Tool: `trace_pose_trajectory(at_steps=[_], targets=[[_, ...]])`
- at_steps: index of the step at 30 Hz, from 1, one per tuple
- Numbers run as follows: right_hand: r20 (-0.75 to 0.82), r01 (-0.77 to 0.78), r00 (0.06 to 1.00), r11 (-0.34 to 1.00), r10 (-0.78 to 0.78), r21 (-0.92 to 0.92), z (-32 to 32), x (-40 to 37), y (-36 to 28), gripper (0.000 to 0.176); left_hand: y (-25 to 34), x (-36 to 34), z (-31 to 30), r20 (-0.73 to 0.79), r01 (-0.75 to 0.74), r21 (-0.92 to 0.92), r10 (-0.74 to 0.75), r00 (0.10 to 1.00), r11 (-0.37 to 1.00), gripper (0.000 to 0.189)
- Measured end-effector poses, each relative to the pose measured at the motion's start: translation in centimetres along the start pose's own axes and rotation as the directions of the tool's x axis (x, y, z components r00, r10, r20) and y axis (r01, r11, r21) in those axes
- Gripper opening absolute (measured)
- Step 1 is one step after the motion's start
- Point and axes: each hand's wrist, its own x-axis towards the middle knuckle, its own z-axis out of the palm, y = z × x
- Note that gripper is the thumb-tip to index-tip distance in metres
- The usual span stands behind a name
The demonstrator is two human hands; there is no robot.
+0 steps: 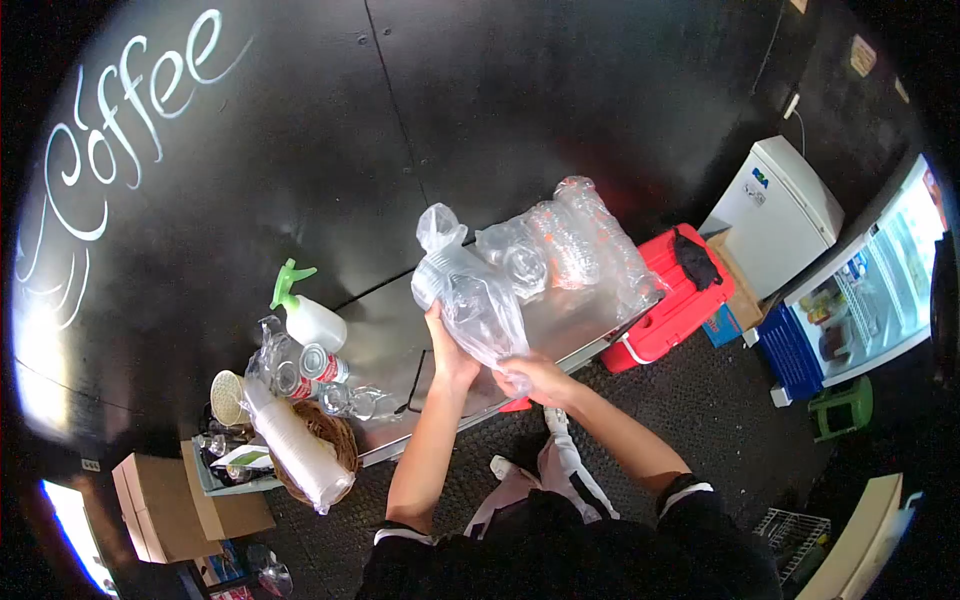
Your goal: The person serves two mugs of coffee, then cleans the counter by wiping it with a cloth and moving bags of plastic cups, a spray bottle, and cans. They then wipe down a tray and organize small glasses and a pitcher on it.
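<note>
The left hand (452,352) and the right hand (535,378) hold a clear plastic bag (470,300) above the front part of a metal bench (385,320). The left grip supports the bag's side, with the thumb pointing up along it; the right grip is closed on its gathered lower end. Clear round items show through the film near the top of the bag, but it is hard to tell exactly what they are.

Just beside the bag, toward the right end of the bench, lie packs of clear plastic cups (575,245) in wrinkled wrapping. Toward the left end, a white spray bottle (316,324) with a green nozzle stands near two cans (322,362) with red and white labels. Clear plastic pieces (352,401) lie next to the cans. A long wrapped stack of white cups (295,445) lies slanted across a wicker basket (340,428).

Beyond the bench's right end sits a red cooler (655,335) with a black cloth (697,260) on its lid. A white freezer (775,210) and a lit fridge (870,290) are farther right, with a green stool (843,408) near the fridge. White lettering (130,110) on the dark wall (300,130) reads "Coffee".
</note>
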Motion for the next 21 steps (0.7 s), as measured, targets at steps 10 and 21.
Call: trace_pose_trajectory(at_steps=[10, 21], targets=[[0.116, -0.151, 0.985, 0.971, 0.130, 0.188, -1.6, -0.6, -1.1, 0.038, -1.4, -0.3, 0.6, 0.029, 0.018, 0.004, -0.018, 0.999, 1.000, 0.066], [0.048, -0.321, 0.946, 0.947, 0.322, -0.027, -6.2, 1.0, -0.5, 0.034, -2.1, -1.6, 0.8, 0.081, 0.152, -0.047, -0.148, 0.986, 0.987, 0.059]])
